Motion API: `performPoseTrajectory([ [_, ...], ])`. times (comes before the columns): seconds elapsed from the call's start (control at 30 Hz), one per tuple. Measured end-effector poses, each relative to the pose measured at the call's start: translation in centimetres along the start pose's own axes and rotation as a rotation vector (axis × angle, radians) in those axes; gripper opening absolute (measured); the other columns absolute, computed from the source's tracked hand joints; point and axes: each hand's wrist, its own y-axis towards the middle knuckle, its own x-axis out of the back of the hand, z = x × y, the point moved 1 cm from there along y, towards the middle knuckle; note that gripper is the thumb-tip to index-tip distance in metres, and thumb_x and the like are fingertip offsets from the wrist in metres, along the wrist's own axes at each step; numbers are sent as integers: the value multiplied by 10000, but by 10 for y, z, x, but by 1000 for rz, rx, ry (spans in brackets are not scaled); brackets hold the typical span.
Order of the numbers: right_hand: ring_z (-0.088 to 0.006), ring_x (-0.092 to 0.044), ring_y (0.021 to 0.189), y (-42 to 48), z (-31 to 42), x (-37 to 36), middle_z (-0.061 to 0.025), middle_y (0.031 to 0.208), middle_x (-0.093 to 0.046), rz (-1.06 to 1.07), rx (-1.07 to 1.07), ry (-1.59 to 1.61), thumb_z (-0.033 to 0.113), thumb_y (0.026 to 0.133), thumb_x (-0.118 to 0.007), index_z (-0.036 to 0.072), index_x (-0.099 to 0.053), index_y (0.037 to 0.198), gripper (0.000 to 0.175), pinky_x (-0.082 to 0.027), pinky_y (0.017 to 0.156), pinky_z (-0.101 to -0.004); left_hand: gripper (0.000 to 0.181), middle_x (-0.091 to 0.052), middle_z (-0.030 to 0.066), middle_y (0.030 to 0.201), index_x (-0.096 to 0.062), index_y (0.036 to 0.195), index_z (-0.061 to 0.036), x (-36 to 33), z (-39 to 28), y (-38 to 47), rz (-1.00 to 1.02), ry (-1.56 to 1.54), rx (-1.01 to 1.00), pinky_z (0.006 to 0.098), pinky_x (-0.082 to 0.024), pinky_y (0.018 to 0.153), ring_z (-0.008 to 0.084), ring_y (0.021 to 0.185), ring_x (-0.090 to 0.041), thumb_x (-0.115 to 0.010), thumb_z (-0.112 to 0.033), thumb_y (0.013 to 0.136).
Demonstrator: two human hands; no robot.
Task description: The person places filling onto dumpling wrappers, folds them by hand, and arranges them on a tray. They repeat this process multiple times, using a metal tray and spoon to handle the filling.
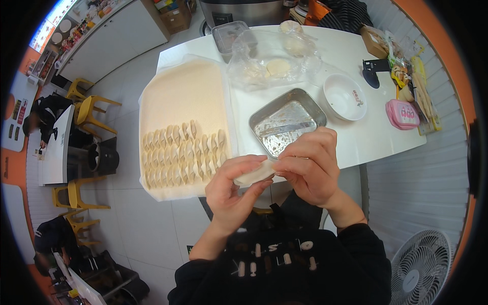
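Observation:
Between my two hands is a pale folded dumpling (253,174), held up over the front edge of the white table. My left hand (232,190) cups it, thumb below and fingers above. My right hand (312,164) pinches its right end between thumb and forefinger. Just beyond my right hand sits a rectangular metal pan (256,121) with smears of filling and a flat metal strip (286,129) in it. To the left, rows of shaped dumplings (183,156) lie on a cloth-lined tray (183,91).
Behind the pan, a clear plastic bag (244,57) holds round dough wrappers (279,67). A lidded plastic container (230,36) and white bowl (339,101) stand nearby. A pink case (402,114) lies at right; a fan (419,267) stands on my right. Two people sit at left.

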Motion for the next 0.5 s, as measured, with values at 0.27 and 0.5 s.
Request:
performPoseTrajectory([
  [0.27, -180, -543, 825, 6, 6, 5, 23, 911, -636, 14, -84, 94, 188, 662, -750, 114, -667, 894, 257, -357, 732, -341, 375, -664, 168, 1055, -588, 1020, -9, -1, 2, -2, -109, -28, -93, 295, -526, 804, 231, 947, -651, -789, 47, 708],
  [0.5, -159, -549, 825, 1, 4, 3, 27, 906, -645, 2, 46, -23, 163, 649, -736, 106, -676, 901, 266, -362, 715, -317, 371, -615, 196, 1066, -524, 1023, -16, 0, 6, -6, -74, -4, -107, 313, -566, 748, 221, 897, -640, -782, -11, 756],
])
